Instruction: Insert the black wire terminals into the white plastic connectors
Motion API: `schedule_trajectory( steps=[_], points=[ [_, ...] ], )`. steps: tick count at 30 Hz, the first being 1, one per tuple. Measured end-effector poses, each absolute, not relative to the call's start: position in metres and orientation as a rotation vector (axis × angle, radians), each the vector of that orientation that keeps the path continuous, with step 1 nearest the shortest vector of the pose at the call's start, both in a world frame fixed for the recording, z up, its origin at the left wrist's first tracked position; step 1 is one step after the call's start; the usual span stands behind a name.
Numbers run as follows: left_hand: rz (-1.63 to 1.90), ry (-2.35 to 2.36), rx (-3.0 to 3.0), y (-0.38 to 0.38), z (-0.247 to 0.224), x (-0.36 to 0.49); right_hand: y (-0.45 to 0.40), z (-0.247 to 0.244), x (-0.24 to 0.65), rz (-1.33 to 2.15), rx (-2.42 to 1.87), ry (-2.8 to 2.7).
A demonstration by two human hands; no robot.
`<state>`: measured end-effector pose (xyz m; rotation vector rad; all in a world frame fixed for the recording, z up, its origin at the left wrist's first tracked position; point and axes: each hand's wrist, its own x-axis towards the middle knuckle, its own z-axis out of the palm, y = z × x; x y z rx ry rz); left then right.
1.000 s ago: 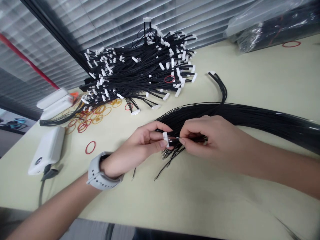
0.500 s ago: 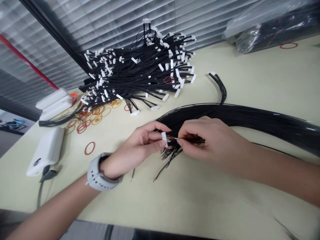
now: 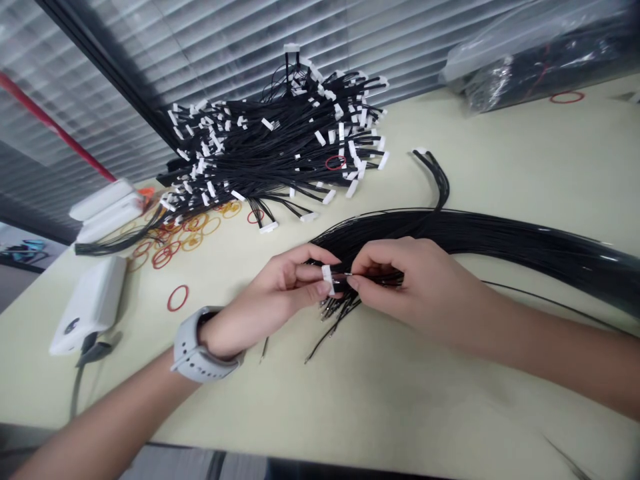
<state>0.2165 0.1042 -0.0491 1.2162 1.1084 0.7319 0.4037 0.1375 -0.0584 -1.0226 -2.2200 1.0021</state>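
Note:
A small white connector housing point(image 3: 327, 279) is pinched between the thumb and fingers of my left hand point(image 3: 293, 283); black wires run from it to the right. My right hand point(image 3: 413, 277) pinches a thin black wire, its metal-tipped end point(image 3: 349, 274) pointing at the connector a short gap away. Beneath both hands lies a thick bundle of loose black wires point(image 3: 480, 233), with bare metal ends point(image 3: 330, 310) showing below my fingers. Whether the wire's tip touches the housing cannot be made out.
Behind my hands is a large pile of black cables with white connectors point(image 3: 260, 147). Rubber bands point(image 3: 193, 227) lie to its left, near a white power bank point(image 3: 93, 307) with a cord. A plastic-wrapped bundle point(image 3: 540, 63) rests at the back right. A short cable point(image 3: 437, 177) curls above the bundle.
My right hand has shifted slightly left, bringing the wire end a little closer to the connector. My left hand keeps its pinch. The view has moved slightly.

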Motion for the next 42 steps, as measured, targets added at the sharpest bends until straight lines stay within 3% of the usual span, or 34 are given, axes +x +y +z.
schedule_trajectory(
  steps=[11, 18, 36, 42],
  points=[
    [0.722, 1.139, 1.24, 0.104, -0.049, 0.217, 0.138, -0.059, 0.405, 1.107, -1.038, -2.222],
    [0.715, 1.174, 1.252, 0.101, -0.047, 0.223, 0.134, -0.07, 0.399, 0.754, -0.921, -2.297],
    [0.761, 1.192, 1.286, 0.103, -0.05, 0.224, 0.139, -0.065, 0.405, 0.731, -0.85, -2.251],
    [0.792, 1.133, 1.216, 0.104, -0.052, 0.22, 0.143, -0.061, 0.411, 0.464, -0.867, -2.125]
  ],
)
